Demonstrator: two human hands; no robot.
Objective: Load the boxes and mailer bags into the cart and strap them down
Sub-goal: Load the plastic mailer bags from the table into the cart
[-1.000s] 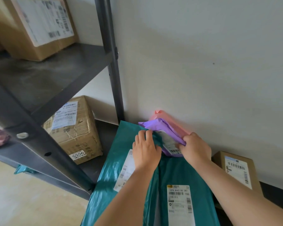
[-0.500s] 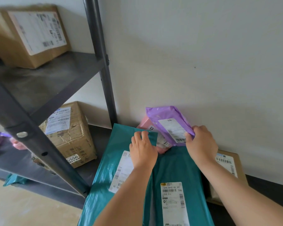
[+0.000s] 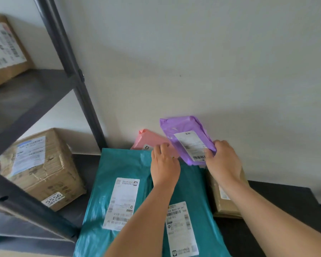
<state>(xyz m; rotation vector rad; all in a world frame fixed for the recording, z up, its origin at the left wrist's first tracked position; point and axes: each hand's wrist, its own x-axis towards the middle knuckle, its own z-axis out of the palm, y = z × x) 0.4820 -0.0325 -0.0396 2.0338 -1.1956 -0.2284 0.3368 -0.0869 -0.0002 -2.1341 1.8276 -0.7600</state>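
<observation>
- The right hand (image 3: 223, 160) pinches the lower edge of the purple mailer bag (image 3: 187, 138) and holds it lifted and tilted, label facing the camera, in front of the pale wall (image 3: 193, 62)
- The left hand (image 3: 164, 164) is loosely open with fingers spread, holding nothing; its fingertips rest on the pink mailer bag (image 3: 146, 140), just left of the purple mailer bag
- The pink mailer bag leans against the wall, partly behind the purple mailer bag
- Two teal mailer bags (image 3: 119, 169) lie flat below the purple mailer bag, labels up, side by side; both forearms cross over them
- A small cardboard box (image 3: 224, 206) sits below the purple mailer bag, mostly hidden by the right forearm
- A larger cardboard box (image 3: 44, 169) marked 5556 stands well to the left of the purple mailer bag, under the dark metal shelf (image 3: 26, 101)
- Another box (image 3: 4, 51) sits on that shelf, far up and left
</observation>
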